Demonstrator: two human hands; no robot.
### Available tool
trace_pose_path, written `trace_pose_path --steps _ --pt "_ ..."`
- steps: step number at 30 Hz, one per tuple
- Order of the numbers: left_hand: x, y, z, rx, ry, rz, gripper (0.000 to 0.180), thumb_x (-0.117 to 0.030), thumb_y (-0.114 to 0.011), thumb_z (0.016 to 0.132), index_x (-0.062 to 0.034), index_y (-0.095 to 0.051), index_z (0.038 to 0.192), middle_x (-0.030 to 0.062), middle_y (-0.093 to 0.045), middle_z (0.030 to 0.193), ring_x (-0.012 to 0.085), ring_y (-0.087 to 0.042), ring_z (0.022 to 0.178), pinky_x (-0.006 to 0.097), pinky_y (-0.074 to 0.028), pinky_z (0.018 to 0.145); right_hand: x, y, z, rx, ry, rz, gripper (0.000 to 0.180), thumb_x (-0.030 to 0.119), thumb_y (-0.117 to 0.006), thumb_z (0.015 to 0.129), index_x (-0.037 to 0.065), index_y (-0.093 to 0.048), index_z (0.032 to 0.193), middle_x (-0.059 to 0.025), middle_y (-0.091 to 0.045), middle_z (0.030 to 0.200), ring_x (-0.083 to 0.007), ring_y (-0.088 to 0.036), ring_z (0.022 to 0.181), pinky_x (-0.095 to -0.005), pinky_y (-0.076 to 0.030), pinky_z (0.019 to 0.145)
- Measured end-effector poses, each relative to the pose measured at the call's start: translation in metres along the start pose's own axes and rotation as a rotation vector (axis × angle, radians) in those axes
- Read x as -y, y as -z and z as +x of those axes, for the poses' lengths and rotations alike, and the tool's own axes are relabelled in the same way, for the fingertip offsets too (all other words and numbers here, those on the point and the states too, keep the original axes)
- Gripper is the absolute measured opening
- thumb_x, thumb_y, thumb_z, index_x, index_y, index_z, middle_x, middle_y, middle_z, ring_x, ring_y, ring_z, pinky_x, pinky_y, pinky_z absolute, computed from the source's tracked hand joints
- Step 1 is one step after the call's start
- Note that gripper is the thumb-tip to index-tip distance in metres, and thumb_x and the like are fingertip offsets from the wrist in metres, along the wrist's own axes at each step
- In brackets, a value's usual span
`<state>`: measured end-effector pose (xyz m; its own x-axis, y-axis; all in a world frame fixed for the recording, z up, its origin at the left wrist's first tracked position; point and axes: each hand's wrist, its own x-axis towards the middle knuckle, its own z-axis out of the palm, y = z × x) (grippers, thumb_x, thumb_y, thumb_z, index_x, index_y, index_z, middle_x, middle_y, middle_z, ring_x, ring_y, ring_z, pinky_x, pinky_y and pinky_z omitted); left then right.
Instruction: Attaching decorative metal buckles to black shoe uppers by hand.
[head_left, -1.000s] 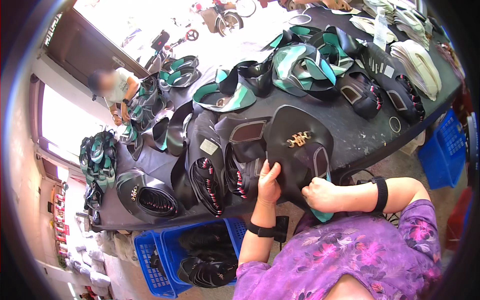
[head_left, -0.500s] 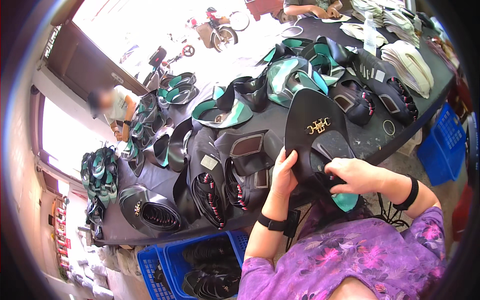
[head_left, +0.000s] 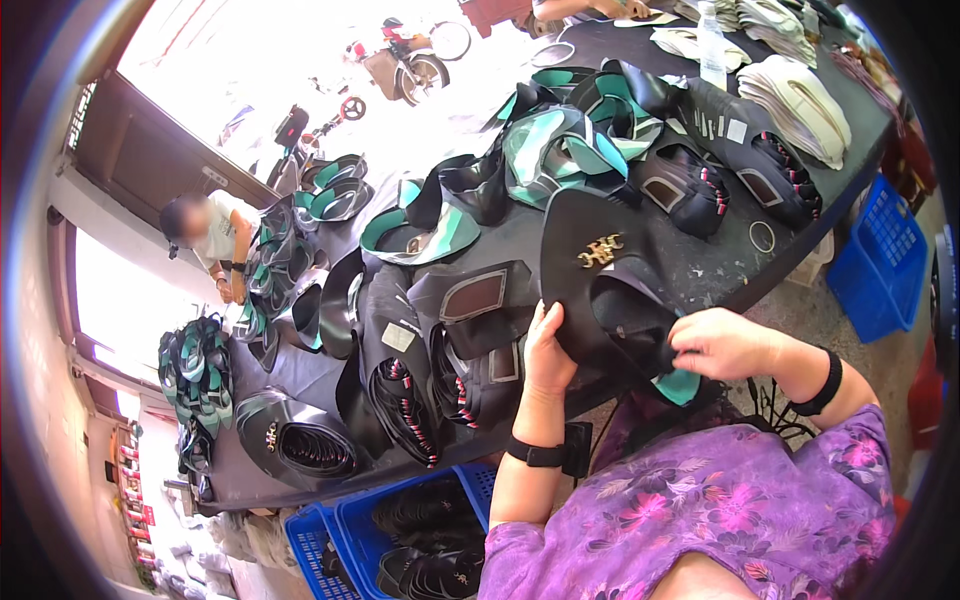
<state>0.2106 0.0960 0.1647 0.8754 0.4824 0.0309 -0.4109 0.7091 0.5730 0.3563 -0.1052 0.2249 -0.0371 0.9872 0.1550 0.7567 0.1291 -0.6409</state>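
A black shoe upper [head_left: 572, 230] with a gold metal ornament is held up over the table's near edge. My left hand [head_left: 550, 352] grips its left side, thumb on top and fingers beneath. On the other side, my right hand [head_left: 722, 345] pinches the upper's right edge near the heel end, beside its dark opening. A teal lining piece [head_left: 680, 387] shows below the right fingers. Just left of my left hand lie stacks of black uppers [head_left: 402, 385] with red-and-white marked edges. Another nested stack with a gold ornament [head_left: 300, 437] rests at the table's left end.
The dark table [head_left: 690, 275] also bears teal-lined uppers [head_left: 565, 150] and folded pale cloth pieces [head_left: 795, 105]. Blue crates [head_left: 345, 520] holding black uppers stand below its near edge; another blue crate [head_left: 880, 260] is at right. A co-worker [head_left: 222, 240] works at the far left.
My right hand has moved outward from over the upper to its right edge, and the opening now shows wider. My left hand keeps its hold. The whole view has shifted slightly.
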Motion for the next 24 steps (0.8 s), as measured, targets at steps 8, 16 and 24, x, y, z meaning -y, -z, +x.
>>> trace_pose_path --steps 8,16,24 --pt "-0.001 -0.002 0.014 -0.087 -0.008 -0.046 0.028 -0.012 -0.046 0.085 -0.006 -0.048 0.113 0.0084 -0.056 0.11 0.0243 -0.053 0.103 0.041 -0.04 0.091 -0.006 -0.033 -0.002 0.041 0.325 -0.485 0.012 0.018 -0.056 0.072 0.008 -0.053 0.065 -0.0064 -0.052 0.07 -0.0239 -0.054 0.074 -0.0343 -0.044 0.066" --pt "-0.008 0.017 0.045 -0.363 -0.043 0.057 0.007 -0.011 -0.05 0.075 -0.0059 -0.055 0.078 0.004 -0.058 0.078 0.0152 -0.057 0.071 0.028 -0.046 0.066 -0.003 -0.016 0.009 0.008 0.304 -0.298 0.026 0.029 -0.062 0.072 0.005 -0.053 0.073 -0.0083 -0.052 0.078 -0.0258 -0.052 0.077 -0.0352 -0.043 0.072" --pt "0.0 -0.034 0.014 -0.308 -0.981 1.871 0.044 -0.006 -0.054 0.072 -0.001 -0.043 0.114 0.0206 -0.041 0.115 0.0312 -0.038 0.108 0.039 -0.03 0.093 -0.011 -0.017 0.017 0.104 0.276 -0.326 0.028 0.024 -0.068 0.064 0.006 -0.051 0.076 -0.007 -0.051 0.082 -0.0253 -0.052 0.081 -0.0351 -0.042 0.074"
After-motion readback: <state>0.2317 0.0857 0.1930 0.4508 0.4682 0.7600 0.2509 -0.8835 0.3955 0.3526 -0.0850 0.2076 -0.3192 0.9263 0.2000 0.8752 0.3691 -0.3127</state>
